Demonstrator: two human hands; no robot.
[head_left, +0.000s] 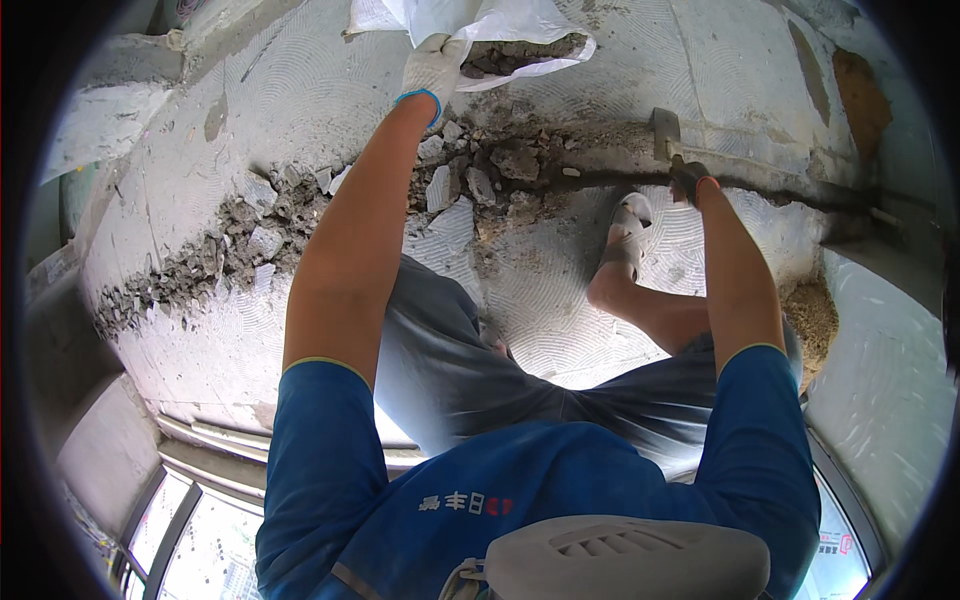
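Observation:
My left hand (pixel 432 70), in a pale glove with a blue cuff, is closed on the rim of a white bag (pixel 525 22) at the top of the view. Grey-brown rubble (pixel 500 57) shows inside the bag's mouth. Off to the right, my right hand (pixel 688 180) wears a dark glove with an orange cuff. Its fingers are wrapped round a short-handled tool with a flat grey head (pixel 664 130); whether it is a hoe or a hammer I cannot tell. The tool's head is over the edge of the dug-out floor strip.
Broken concrete chunks (pixel 480 185) lie below the bag. A band of finer rubble (pixel 200 260) runs away to the left. To the right, a narrow trench (pixel 750 187) cuts the ridged concrete floor (pixel 560 325). My sandalled foot (pixel 625 235) stands beside it. Brown sand (pixel 808 315) lies near the right wall.

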